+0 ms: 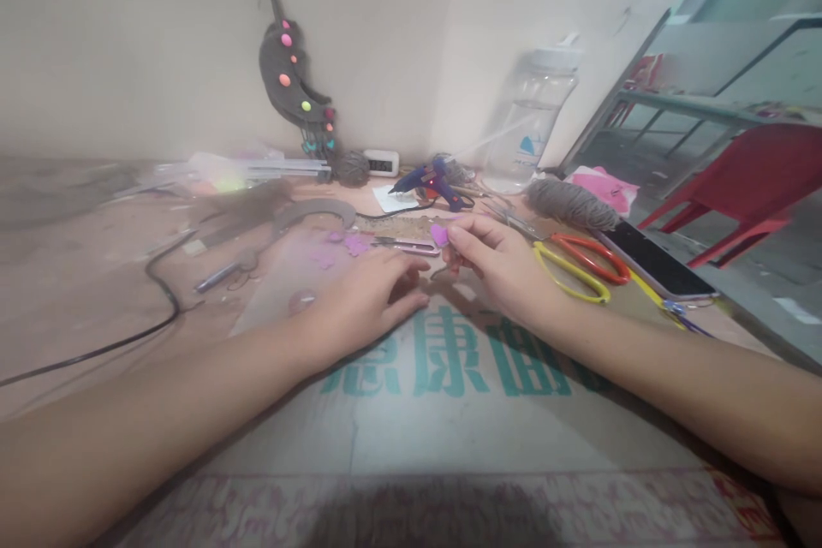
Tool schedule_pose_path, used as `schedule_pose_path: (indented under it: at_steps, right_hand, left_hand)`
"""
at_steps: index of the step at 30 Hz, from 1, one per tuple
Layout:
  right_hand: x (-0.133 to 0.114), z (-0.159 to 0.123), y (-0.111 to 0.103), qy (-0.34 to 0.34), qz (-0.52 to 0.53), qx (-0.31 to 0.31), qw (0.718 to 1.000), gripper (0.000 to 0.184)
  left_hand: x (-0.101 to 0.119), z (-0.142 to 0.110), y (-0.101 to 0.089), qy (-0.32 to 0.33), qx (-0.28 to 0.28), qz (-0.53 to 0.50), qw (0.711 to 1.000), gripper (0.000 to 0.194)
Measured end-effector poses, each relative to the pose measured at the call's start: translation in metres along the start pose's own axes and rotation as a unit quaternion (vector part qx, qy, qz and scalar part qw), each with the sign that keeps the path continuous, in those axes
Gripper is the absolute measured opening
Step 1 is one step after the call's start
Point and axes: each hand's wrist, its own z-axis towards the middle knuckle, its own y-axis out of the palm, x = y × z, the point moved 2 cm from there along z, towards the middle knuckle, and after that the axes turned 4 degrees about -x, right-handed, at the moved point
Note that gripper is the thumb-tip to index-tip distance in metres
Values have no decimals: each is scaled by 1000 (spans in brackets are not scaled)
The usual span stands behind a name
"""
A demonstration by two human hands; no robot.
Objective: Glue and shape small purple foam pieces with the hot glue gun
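Observation:
Between the thumb and fingertips of my right hand (491, 261) is a small purple heart-shaped piece (439, 234), held a little above the board. My left hand (369, 295) rests on the printed cardboard (417, 437), its thumb and fingers loosely curved and apart with nothing visible between them. Just beyond my left fingers lies a pink-handled utility knife (414, 247). Some purple cut-out pieces (356, 244) lie past the back of that hand. Scissors with one yellow and one orange handle (587, 261) sit beside my right wrist.
A blue glue gun (433, 181) stands at the back near a small digital clock (381, 163). A water bottle (530, 120), grey yarn (571, 204) and a phone (658, 259) are on the right. A black cable (163, 308) crosses the left side. A decorated grey crescent (286, 73) hangs on the wall.

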Motion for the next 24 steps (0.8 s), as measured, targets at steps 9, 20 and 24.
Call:
schedule_pose_path:
  at_steps: [9, 20, 24]
  right_hand:
    - [-14, -3, 16, -9, 3, -40, 999, 20]
    - [-18, -6, 26, 16, 13, -44, 999, 24]
    - [-19, -10, 29, 25, 11, -44, 999, 26]
  left_hand:
    - [1, 5, 0, 53, 6, -16, 998, 31]
    - [5, 7, 0, 81, 5, -28, 996, 20]
    - [6, 7, 0, 113, 17, -35, 993, 22]
